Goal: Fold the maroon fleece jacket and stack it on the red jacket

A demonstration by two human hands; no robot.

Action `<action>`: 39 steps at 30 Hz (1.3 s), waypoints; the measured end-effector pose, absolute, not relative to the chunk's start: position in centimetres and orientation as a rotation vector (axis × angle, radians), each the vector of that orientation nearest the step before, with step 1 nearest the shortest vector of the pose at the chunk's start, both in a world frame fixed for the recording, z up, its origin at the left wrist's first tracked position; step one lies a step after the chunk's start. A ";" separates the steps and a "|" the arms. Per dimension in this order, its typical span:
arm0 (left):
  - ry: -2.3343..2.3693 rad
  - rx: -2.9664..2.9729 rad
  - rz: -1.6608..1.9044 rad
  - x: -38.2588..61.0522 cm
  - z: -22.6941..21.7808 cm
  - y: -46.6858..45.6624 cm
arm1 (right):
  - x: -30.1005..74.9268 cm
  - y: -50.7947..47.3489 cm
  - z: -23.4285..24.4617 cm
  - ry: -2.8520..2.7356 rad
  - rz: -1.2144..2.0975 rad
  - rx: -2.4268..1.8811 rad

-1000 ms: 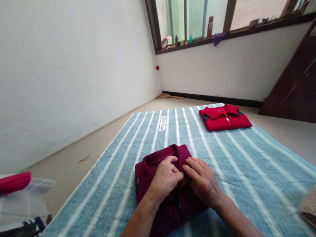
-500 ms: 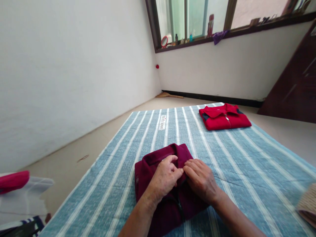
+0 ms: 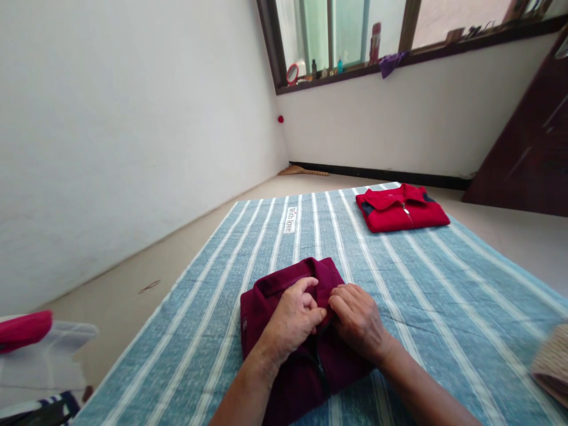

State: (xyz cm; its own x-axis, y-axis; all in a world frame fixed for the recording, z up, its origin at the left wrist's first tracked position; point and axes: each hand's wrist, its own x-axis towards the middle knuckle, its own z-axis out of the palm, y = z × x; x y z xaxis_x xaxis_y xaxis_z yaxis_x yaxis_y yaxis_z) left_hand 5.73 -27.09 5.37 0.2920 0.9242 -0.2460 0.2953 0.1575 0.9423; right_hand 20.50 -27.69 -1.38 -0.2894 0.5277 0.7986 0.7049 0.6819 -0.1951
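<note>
A maroon zip-front garment (image 3: 302, 384) with a turned-down collar lies folded on the striped cloth in front of me. My left hand (image 3: 293, 316) rests over its collar, index finger raised and the thumb and other fingers bent at the front collar edge. Just right of it, my right hand (image 3: 357, 322) pinches the other side of that collar edge with curled fingers. The two hands nearly meet at the neck opening. A dark zip runs down from there, and my forearms cover part of the fabric.
A folded red garment (image 3: 402, 213) with a zip lies at the far right of the blue-and-white striped cloth (image 3: 213, 260). A beige textured item (image 3: 552, 361) sits at the right edge. Clothes (image 3: 26, 331) show at lower left. Bottles and a mirror (image 3: 292, 74) line the windowsill.
Both hands stay at the collar with only slight finger movement. The left thumb has shifted a little downward. The whole view has moved slightly.
</note>
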 end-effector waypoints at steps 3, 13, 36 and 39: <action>1.235 1.366 0.694 5.8 5.1 -27.1 | 20.3 -27.8 -1.4 -1.966 -0.224 -0.974; 1.276 1.391 0.711 6.0 5.1 -27.0 | 22.7 -27.9 0.4 -2.134 0.374 -1.028; 1.579 1.859 0.606 6.5 4.4 -28.1 | 20.9 -19.7 7.8 -2.770 1.307 -1.108; 1.578 1.905 0.583 6.5 4.6 -28.4 | 20.6 -19.5 8.0 -2.754 1.210 -1.139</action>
